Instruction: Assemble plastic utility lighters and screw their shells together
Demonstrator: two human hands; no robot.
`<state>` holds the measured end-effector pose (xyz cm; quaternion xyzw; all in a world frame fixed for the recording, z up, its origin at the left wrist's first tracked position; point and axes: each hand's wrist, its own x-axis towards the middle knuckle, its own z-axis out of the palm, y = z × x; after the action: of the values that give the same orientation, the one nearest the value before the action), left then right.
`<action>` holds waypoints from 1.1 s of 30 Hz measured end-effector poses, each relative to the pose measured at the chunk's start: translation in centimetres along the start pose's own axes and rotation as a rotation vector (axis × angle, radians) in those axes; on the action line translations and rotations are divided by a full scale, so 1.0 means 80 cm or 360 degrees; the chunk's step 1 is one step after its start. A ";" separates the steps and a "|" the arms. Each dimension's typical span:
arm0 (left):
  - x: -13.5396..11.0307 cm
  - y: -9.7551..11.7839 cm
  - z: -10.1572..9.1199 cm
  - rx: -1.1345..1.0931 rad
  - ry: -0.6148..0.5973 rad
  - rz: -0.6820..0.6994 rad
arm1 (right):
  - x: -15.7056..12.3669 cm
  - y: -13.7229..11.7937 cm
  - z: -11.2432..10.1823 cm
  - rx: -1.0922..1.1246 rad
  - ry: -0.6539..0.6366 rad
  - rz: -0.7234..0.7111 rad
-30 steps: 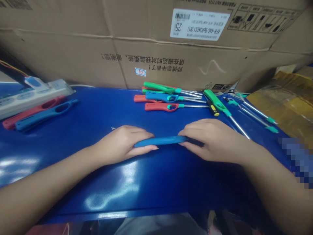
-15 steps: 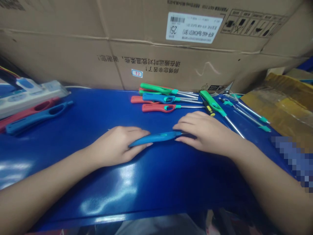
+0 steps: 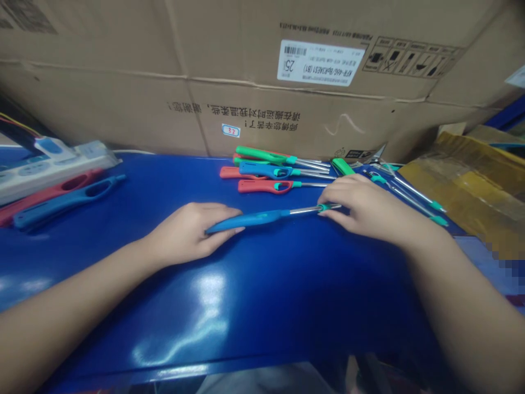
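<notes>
My left hand (image 3: 199, 232) is closed round the rear end of a blue long-nosed lighter (image 3: 258, 218), whose thin side faces up. From its front runs a straight metal tube (image 3: 301, 210) to the right. On that tube, close to its far end, sits a small teal collar (image 3: 324, 207). My right hand (image 3: 355, 205) pinches the collar between thumb and fingers. Past the collar a short bit of metal shows under my fingers. Behind lie several red, blue and green lighters (image 3: 266, 186) in a pile, and another green lighter (image 3: 342, 166) is partly hidden by my right hand.
A large cardboard box (image 3: 241, 71) stands along the back of the blue table (image 3: 266, 306). At left are a white power strip (image 3: 57, 164), a red handle shell (image 3: 53, 191) and a blue one (image 3: 69, 201). Metal tubes with teal parts (image 3: 414, 191) lie right, beside a taped carton (image 3: 463, 180).
My right hand has moved right, away from the blue body, and the metal tube with the teal collar now shows. My left hand has shifted slightly left with the lighter.
</notes>
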<state>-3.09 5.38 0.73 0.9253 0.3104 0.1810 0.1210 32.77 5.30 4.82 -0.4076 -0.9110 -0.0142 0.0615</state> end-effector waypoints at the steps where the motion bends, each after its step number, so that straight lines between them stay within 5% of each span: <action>1: -0.001 -0.001 0.000 0.0042 0.0010 0.0016 | 0.000 0.000 0.001 0.0067 -0.0018 -0.0018; 8: -0.006 -0.004 0.000 0.0406 0.0073 0.0278 | 0.003 -0.014 0.007 0.0503 -0.0286 -0.0073; 15: -0.004 0.022 0.009 0.0687 0.0268 0.0514 | 0.012 -0.056 0.014 0.0863 -0.0251 -0.0109; 21: 0.001 0.032 0.009 0.0195 0.0189 0.0183 | 0.008 -0.057 0.013 0.0667 0.0038 -0.0163; 28: 0.004 0.043 0.007 -0.0635 0.0064 -0.0464 | 0.010 -0.050 0.022 -0.0140 0.0464 -0.0363; 33: 0.001 0.041 0.008 -0.0678 0.0029 -0.0393 | 0.011 -0.054 0.035 -0.0094 0.0515 -0.0430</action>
<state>-0.99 2.79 1.27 0.8323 0.3771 0.2344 0.3318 28.71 3.26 2.25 -0.2758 -0.9348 -0.1144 0.1925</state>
